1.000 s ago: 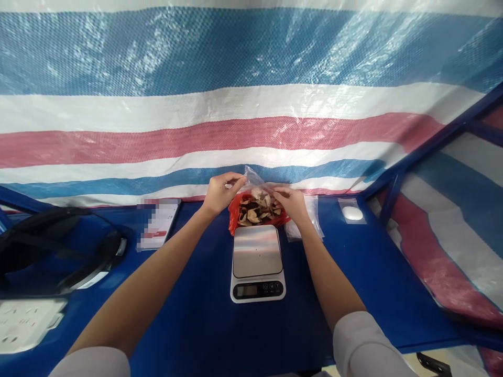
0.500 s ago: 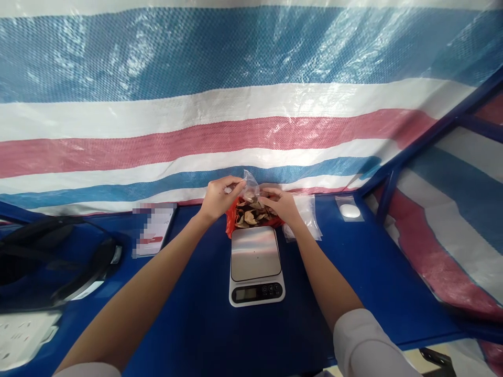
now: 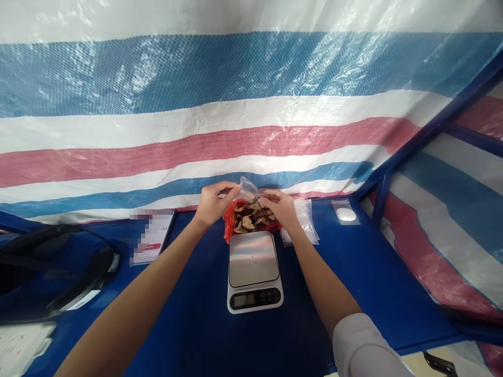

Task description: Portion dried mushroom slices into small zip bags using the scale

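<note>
Blue tabletop (image 3: 196, 330), clear bag (image 3: 248, 187) between left hand (image 3: 214, 204) and right hand (image 3: 282, 206)

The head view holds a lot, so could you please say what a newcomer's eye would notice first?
Probably the striped sheet, whose blue, white and red bands span the upper half. Next, near the centre, the red bag of brown pieces sits behind the scale, with the left hand and right hand at a clear bag.
</note>
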`<control>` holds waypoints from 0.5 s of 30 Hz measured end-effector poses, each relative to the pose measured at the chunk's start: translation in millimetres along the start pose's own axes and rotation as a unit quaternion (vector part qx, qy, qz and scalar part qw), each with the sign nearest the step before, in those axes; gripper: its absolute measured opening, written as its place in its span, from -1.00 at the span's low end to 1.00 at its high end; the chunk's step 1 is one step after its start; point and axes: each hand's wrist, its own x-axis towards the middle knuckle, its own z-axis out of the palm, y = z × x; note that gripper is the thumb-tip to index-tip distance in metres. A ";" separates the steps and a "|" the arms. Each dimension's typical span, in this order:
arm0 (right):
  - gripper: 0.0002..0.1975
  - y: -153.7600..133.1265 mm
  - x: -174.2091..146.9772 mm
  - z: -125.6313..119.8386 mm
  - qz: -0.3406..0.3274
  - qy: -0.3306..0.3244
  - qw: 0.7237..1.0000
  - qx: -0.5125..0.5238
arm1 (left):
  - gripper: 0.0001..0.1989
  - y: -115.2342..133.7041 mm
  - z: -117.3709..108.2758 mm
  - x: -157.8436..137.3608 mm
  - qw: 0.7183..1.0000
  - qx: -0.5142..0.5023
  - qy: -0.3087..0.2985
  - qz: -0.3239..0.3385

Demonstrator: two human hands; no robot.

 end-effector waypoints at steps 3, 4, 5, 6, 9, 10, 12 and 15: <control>-0.68 1.2 -0.3 2.8 0.008 0.007 0.999 0.030 | -0.67 0.6 -0.4 0.7 0.999 -0.032 -0.009 -0.011; -0.66 1.5 -0.4 4.3 0.008 0.010 0.999 0.037 | -0.67 1.1 -0.1 0.7 0.999 -0.037 -0.013 -0.011; -0.65 1.8 -0.6 5.9 0.008 0.014 0.999 0.043 | -0.67 1.5 0.5 0.5 0.999 -0.039 -0.018 -0.010; -0.64 2.2 -0.7 7.4 0.009 0.017 0.999 0.046 | -0.68 1.9 1.3 0.2 0.999 -0.039 -0.021 -0.009; -0.67 3.1 -1.0 10.0 0.014 0.013 0.999 0.049 | -0.67 2.1 3.2 -1.2 0.999 -0.037 -0.026 -0.010; -0.68 3.2 -0.9 10.1 0.020 0.009 0.998 0.051 | -0.67 1.8 3.5 -1.6 0.999 -0.039 -0.027 -0.011; -0.68 2.9 -1.0 9.4 0.044 -0.001 0.997 0.060 | -0.67 0.7 3.2 -1.9 0.999 -0.041 -0.026 -0.015; -0.66 0.4 -1.7 8.4 0.085 -0.009 0.993 0.079 | -0.68 -1.3 1.5 -1.5 0.999 -0.044 -0.019 -0.018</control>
